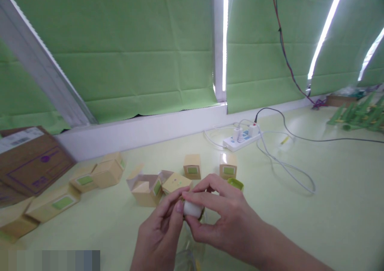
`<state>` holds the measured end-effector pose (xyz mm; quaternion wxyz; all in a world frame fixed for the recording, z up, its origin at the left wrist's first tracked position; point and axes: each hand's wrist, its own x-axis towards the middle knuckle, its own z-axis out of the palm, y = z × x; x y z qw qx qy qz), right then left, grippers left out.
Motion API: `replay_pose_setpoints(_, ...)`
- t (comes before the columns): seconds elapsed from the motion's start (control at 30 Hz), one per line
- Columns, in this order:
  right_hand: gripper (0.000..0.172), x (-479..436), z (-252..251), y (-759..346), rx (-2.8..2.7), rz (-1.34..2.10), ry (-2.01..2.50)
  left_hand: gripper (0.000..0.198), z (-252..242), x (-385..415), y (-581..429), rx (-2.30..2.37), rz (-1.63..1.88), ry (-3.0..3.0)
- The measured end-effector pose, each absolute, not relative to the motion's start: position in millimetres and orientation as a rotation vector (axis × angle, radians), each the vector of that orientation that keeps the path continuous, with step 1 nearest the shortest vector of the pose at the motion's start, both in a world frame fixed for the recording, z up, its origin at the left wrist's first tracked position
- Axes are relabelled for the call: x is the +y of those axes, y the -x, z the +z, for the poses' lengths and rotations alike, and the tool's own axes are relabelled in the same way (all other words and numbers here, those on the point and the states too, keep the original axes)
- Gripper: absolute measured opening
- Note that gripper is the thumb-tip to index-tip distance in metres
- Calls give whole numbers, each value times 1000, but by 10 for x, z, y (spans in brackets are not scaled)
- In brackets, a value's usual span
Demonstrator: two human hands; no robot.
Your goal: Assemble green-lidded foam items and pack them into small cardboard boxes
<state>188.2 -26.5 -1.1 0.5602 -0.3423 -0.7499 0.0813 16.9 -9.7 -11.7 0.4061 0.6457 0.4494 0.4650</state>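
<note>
My left hand (pixel 166 227) and my right hand (pixel 222 211) meet low in the middle of the head view. Between their fingertips is a small white rounded piece (pixel 193 209) with a dark greenish edge; its exact kind does not show. The left thumb and fingers press on its left side, while the right thumb and fingers pinch it from below and above. Just beneath it, a clear container (pixel 186 259) is partly hidden by the hands. Behind the right hand lies a green lid-like piece (pixel 235 184).
An opened small tan box (pixel 147 191) stands beyond the left hand, with another tan box (pixel 177 182) beside it. Two closed boxes (pixel 192 166) (pixel 228 166) stand behind. More boxes (pixel 54 203) line the left. A power strip (pixel 241 139) with cables lies at the back.
</note>
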Motion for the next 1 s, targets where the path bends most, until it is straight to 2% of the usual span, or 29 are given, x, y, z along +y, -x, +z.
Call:
replay_pose_setpoints(0.17, 25, -292, 31, -1841, -1788, 176, 882, 40, -128, -163, -198, 1237, 1170, -1645)
replay_pose_setpoints(0.43, 31, -260, -11, -1915, -1763, 139, 815, 42, -135, -146, -186, 1233, 1158, -1582)
replay_pose_setpoints(0.67, 35, -222, -47, -1967, -1705, 141, 760, 38, -120, -140, -143, 1155, 1146, -1571)
replay_pose_setpoints(0.87, 31, -206, -15, -2004, -1721, 280, 775, 46, -98, -137, -152, 929, 1094, -1427)
replay_pose_setpoints(1.0, 26, -196, 62, -2134, -1792, 274, 843, 43, -34, -139, -207, 931, 1138, -1293)
